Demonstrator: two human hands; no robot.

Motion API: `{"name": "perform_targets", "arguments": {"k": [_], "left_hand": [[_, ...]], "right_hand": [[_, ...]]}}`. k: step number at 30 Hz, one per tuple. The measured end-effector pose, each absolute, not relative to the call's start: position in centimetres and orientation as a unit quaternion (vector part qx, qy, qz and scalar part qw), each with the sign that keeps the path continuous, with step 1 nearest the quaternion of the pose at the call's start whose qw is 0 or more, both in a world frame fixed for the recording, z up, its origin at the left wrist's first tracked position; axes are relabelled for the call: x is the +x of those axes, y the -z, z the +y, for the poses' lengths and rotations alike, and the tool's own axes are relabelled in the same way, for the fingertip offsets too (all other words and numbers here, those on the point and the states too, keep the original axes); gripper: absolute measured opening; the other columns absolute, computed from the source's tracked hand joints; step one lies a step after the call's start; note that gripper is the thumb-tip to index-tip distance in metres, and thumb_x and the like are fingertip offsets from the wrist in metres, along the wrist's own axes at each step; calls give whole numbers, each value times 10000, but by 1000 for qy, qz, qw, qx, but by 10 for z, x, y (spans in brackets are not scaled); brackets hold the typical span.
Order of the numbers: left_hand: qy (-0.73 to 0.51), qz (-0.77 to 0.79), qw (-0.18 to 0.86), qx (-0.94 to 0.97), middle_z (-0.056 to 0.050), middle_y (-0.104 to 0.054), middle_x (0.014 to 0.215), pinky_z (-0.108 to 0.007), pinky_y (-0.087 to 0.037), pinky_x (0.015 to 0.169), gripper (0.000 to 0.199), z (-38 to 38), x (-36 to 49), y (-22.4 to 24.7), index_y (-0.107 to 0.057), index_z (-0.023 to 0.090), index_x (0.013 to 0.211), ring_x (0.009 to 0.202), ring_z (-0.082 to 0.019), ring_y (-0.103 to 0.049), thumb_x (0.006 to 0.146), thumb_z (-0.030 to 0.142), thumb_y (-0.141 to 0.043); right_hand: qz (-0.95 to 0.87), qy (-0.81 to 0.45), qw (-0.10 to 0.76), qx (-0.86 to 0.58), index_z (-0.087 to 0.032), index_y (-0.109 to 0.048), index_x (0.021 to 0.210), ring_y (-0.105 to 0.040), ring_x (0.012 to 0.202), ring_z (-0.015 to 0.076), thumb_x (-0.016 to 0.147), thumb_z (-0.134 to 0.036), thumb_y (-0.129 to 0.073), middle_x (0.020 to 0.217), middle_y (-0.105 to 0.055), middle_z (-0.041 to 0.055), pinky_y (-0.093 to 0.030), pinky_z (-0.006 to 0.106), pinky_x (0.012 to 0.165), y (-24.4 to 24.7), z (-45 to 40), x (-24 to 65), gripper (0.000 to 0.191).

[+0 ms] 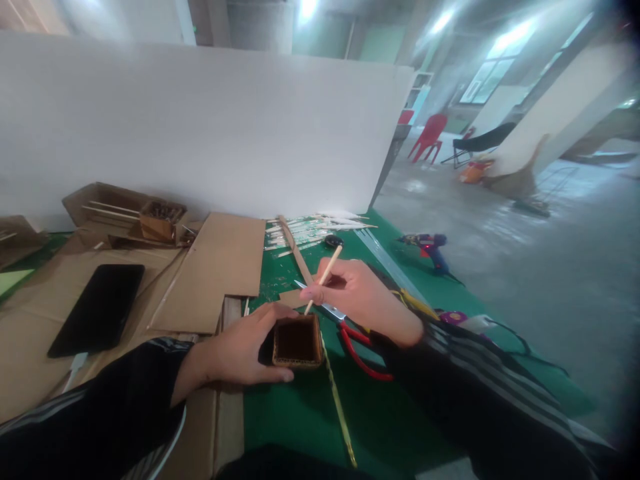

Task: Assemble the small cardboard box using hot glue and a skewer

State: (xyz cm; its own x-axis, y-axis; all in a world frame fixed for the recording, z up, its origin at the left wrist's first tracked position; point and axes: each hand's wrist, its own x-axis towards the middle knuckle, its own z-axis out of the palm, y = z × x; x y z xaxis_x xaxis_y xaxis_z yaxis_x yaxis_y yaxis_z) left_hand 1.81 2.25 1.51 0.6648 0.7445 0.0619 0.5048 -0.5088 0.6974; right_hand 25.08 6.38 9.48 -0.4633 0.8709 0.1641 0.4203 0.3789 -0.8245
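Note:
A small open-topped cardboard box (299,362) stands near the front of the green table, its inside dark. My left hand (245,343) grips it from the left, thumb at the near side and fingers at the far side. Between the thumb and fingers of my right hand (357,293) is a thin wooden stick (330,270), slanted, its lower end at the box's far rim. Red-handled scissors (361,353) lie under and beside my right hand, blades pointing away to the left. A twisted yellowish strip (338,407) lies right of the box.
Cardboard sheets (217,267), a black phone (97,310) and a cardboard tray (113,217) are at the left. Pale sticks (300,233) and a round black object (333,241) lie at the back. A glue gun (433,252) sits at the right, before a white panel (200,127) and chairs.

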Motion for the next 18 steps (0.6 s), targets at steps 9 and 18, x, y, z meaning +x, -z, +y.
{"name": "perform_targets", "arguments": {"k": [9,18], "left_hand": [[-191,359,336,850,-104,-494,1406,-464,-439,1087,802,23,14,-11,-388,270,1392,1281,-328,-517,735,452,-811],[-183,363,335,850,-97,-489,1406,-467,-440,1089,761,21,15,-13,-382,264,1385,1283,-326,-510,764,436,-786]], "right_hand": [[-776,-432,352,-296,-180,-645,1097,-688,991,191,967,-352,-550,1064,-701,85,-559,329,874,-102,56,253,235],[-747,-405,357,-389,-188,-586,740,-681,718,164,854,-398,-707,763,-691,13,-556,301,682,-99,59,249,268]]}}
